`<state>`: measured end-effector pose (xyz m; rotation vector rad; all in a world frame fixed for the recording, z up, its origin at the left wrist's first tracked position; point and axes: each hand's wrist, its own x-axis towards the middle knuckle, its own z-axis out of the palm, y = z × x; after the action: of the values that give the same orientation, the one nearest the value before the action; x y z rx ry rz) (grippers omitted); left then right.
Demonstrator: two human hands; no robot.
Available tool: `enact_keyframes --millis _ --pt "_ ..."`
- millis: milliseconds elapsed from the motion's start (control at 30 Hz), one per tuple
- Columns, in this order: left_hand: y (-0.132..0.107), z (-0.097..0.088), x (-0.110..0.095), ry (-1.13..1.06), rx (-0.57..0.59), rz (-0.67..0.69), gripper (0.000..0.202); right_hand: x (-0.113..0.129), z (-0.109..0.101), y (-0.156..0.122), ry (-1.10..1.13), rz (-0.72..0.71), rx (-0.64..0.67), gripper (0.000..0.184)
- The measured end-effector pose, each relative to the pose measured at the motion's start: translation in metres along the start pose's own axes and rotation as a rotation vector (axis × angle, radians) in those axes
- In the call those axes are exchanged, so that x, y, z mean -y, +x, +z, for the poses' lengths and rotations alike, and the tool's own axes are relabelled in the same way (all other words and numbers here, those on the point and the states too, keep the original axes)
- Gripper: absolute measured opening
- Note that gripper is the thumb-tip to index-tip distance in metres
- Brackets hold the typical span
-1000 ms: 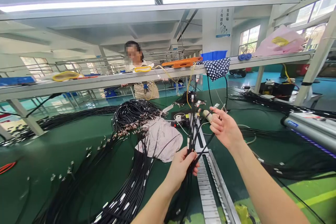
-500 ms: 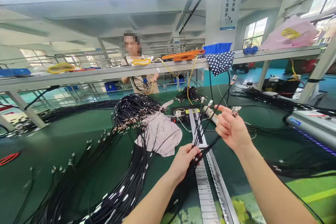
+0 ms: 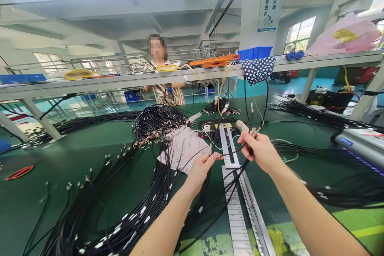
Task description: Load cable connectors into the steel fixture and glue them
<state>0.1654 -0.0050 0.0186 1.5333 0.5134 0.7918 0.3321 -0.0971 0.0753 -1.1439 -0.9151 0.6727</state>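
Note:
My left hand (image 3: 200,170) is closed on black cables (image 3: 216,131) just left of the slotted metal rail (image 3: 237,216). One of them rises from the fingers, ending in a pale connector near the back of the bench. To the right, my right hand (image 3: 261,150) wraps around a cable bundle (image 3: 237,173), with small metal connector ends (image 3: 255,131) poking out above the fist. A strand spans the gap between both hands. Behind the right hand lies a pale cylindrical piece (image 3: 241,125). The palms hide how many cables each hand holds.
Heaped black cables (image 3: 162,118) and a pinkish cloth (image 3: 181,152) lie left of the rail; more cables (image 3: 144,208) sweep toward me. A black box (image 3: 202,126) sits at the rail's far end. An overhead shelf (image 3: 129,82) crosses ahead, with a person (image 3: 165,92) beyond it.
My hands have come closer in height: the left moved slightly left and up, the right lower. The right index finger, stretched out before, is now curled around the bundle. Cables have separated between the hands.

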Motion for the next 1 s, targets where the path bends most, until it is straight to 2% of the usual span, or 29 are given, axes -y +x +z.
enact_keyframes --millis 100,200,333,433,567,733,867,1000 --pt "0.004 0.005 -0.009 0.04 0.018 0.072 0.032 -0.018 0.006 -0.005 -0.035 0.016 0.042 0.035" --pt "0.008 0.017 -0.01 0.002 0.085 0.082 0.031 -0.024 0.014 -0.009 0.008 0.0 0.039 0.036" --pt "0.006 0.026 0.003 -0.107 0.165 -0.036 0.037 -0.017 0.014 -0.01 0.132 -0.043 -0.052 0.037" --pt "0.0 0.028 0.013 -0.181 0.218 -0.127 0.044 -0.006 0.007 -0.009 0.203 -0.036 -0.055 0.045" --pt "-0.011 0.032 0.012 -0.232 0.265 -0.17 0.045 0.003 0.002 -0.006 0.249 -0.006 -0.051 0.047" --pt "-0.017 0.035 0.01 -0.285 0.351 -0.253 0.046 0.001 0.003 -0.004 0.229 0.024 -0.05 0.035" --pt "-0.015 0.03 0.017 -0.211 0.303 -0.189 0.049 -0.005 -0.005 -0.003 0.217 -0.016 -0.129 0.031" --pt "-0.015 0.023 0.023 -0.011 0.328 -0.13 0.048 -0.008 -0.014 -0.002 0.269 -0.054 -0.2 0.029"
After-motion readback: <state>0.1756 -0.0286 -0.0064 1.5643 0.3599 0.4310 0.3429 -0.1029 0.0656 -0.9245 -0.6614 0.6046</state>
